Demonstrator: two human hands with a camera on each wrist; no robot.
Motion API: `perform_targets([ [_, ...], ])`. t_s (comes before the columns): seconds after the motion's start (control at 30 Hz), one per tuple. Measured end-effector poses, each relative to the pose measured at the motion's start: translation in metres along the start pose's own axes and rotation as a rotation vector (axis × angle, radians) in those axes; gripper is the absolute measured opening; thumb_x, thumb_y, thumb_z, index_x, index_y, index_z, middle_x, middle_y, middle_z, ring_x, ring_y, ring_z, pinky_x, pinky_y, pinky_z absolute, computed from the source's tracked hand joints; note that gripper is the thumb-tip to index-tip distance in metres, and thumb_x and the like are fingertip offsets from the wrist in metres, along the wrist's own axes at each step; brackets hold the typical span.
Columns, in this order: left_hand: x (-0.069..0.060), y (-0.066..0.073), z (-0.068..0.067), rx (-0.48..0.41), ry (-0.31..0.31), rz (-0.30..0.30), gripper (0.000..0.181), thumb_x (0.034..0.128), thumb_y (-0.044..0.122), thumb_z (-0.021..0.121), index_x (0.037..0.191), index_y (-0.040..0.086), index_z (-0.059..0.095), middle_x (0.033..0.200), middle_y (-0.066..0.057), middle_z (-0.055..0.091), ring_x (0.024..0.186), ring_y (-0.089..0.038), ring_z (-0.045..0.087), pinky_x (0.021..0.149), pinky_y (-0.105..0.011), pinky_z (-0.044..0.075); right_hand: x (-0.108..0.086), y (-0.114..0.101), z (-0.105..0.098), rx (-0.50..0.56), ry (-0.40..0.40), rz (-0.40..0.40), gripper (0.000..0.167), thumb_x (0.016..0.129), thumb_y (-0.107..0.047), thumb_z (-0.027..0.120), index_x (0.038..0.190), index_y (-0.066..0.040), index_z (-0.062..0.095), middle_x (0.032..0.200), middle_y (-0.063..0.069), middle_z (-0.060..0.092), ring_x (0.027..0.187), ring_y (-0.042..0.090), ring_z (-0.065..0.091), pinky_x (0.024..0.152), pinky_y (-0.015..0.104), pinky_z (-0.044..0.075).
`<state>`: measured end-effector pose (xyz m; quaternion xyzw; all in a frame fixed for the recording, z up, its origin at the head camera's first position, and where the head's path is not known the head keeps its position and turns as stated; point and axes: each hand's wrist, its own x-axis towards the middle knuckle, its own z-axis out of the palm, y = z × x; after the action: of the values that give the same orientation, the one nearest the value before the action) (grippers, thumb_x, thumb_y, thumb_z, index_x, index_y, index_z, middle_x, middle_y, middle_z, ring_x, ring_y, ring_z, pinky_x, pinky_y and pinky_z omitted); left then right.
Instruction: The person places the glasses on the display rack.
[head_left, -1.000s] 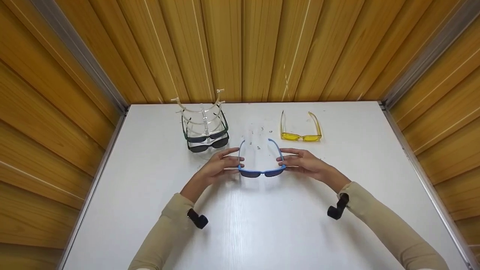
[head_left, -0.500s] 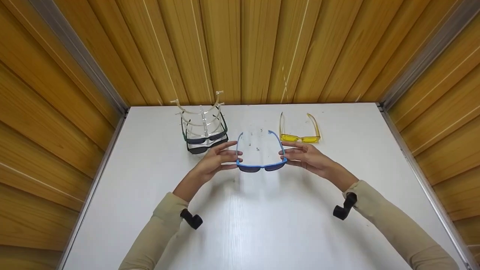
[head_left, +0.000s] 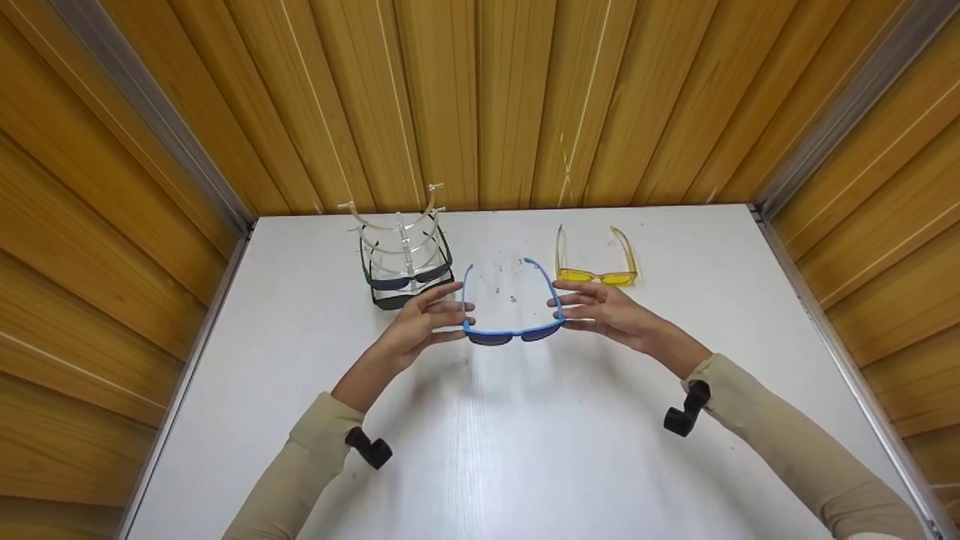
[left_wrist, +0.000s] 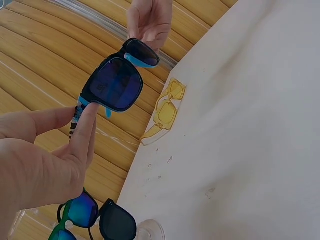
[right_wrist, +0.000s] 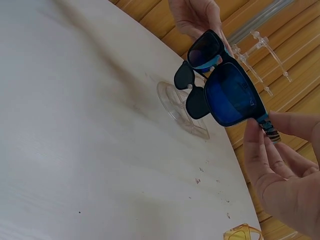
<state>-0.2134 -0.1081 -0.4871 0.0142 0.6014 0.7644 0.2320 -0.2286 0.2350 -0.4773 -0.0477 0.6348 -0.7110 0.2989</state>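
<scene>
Blue-framed sunglasses (head_left: 514, 333) with dark lenses are held above the table, temples spread and pointing away. My left hand (head_left: 421, 324) pinches them by the left hinge and temple; my right hand (head_left: 606, 313) does the same on the right side. In the left wrist view the lenses (left_wrist: 115, 84) look deep blue, and the patterned temple sits between thumb and fingers. Left of them stands a clear display rack (head_left: 406, 240) bearing green-framed sunglasses (head_left: 411, 280) and, below those, black sunglasses (head_left: 396, 301) partly hidden behind my left hand.
Yellow glasses (head_left: 598, 277) lie on the white table (head_left: 525, 450) beyond my right hand, temples unfolded. Small dark specks (head_left: 513, 299) mark the tabletop. Wood-patterned panels (head_left: 510, 97) enclose the back and both sides. The rack's clear round base (right_wrist: 175, 102) shows in the right wrist view.
Both hands have lifted the blue sunglasses a little and carried them slightly away and to the left. My left hand now covers part of the black sunglasses. The yellow glasses stay put.
</scene>
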Motion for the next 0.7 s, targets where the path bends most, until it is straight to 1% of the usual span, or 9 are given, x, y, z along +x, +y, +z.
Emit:
perform_targets([
  [0.07,-0.002,0.001,-0.002,0.005,0.002,0.005,0.062,0.0946,-0.004,0.066,0.152,0.006,0.045,0.129,-0.018,0.07,0.105,-0.02,0.074,0.096,-0.04,0.062,0.001,-0.001,0.003,-0.007,-0.003,-0.004,0.062,0.097,0.001,0.065,0.154,0.001,0.039,0.122,0.003,0.074,0.117,0.016,0.07,0.106,0.039,0.056],
  [0.2,-0.005,0.001,-0.007,0.015,0.016,0.011,0.061,0.095,-0.003,0.066,0.152,0.007,0.045,0.134,-0.023,0.065,0.106,-0.02,0.074,0.096,-0.039,0.062,0.005,-0.004,0.008,-0.015,0.002,-0.014,0.059,0.097,0.001,0.064,0.152,0.002,0.042,0.122,0.005,0.074,0.114,0.016,0.071,0.102,0.036,0.058],
  [0.33,-0.008,0.003,-0.009,0.035,0.032,0.023,0.063,0.0952,-0.003,0.066,0.153,0.005,0.043,0.132,-0.021,0.067,0.106,-0.021,0.074,0.095,-0.038,0.062,0.008,-0.007,0.012,-0.01,-0.003,-0.023,0.06,0.097,0.002,0.065,0.152,0.004,0.041,0.121,0.006,0.074,0.113,0.016,0.072,0.101,0.035,0.059],
  [0.37,-0.009,0.004,-0.009,0.044,0.033,0.028,0.064,0.0953,-0.002,0.066,0.154,0.004,0.041,0.132,-0.021,0.067,0.106,-0.021,0.074,0.095,-0.038,0.062,0.008,-0.007,0.013,-0.005,-0.004,-0.026,0.06,0.097,0.002,0.065,0.151,0.004,0.042,0.123,0.008,0.073,0.113,0.016,0.072,0.1,0.035,0.059],
  [0.5,-0.014,0.009,-0.012,0.069,0.056,0.036,0.065,0.0951,-0.002,0.066,0.155,0.005,0.041,0.133,-0.021,0.067,0.106,-0.021,0.074,0.094,-0.037,0.062,0.008,-0.009,0.018,0.015,-0.01,-0.038,0.058,0.097,0.003,0.065,0.15,0.004,0.043,0.124,0.01,0.073,0.113,0.017,0.072,0.103,0.037,0.058],
  [0.6,-0.018,0.012,-0.014,0.073,0.07,0.036,0.064,0.0949,0.0,0.067,0.154,0.008,0.043,0.136,-0.023,0.064,0.105,-0.021,0.075,0.093,-0.037,0.062,0.009,-0.01,0.022,0.025,-0.007,-0.044,0.056,0.096,0.003,0.065,0.149,0.003,0.046,0.122,0.009,0.074,0.113,0.017,0.071,0.103,0.037,0.058],
  [0.7,-0.024,0.015,-0.017,0.081,0.079,0.041,0.065,0.0947,0.003,0.069,0.154,0.009,0.043,0.141,-0.025,0.06,0.106,-0.021,0.075,0.093,-0.036,0.062,0.012,-0.011,0.029,0.035,-0.012,-0.05,0.055,0.096,0.004,0.064,0.148,0.003,0.047,0.119,0.006,0.075,0.112,0.017,0.072,0.099,0.033,0.06],
])
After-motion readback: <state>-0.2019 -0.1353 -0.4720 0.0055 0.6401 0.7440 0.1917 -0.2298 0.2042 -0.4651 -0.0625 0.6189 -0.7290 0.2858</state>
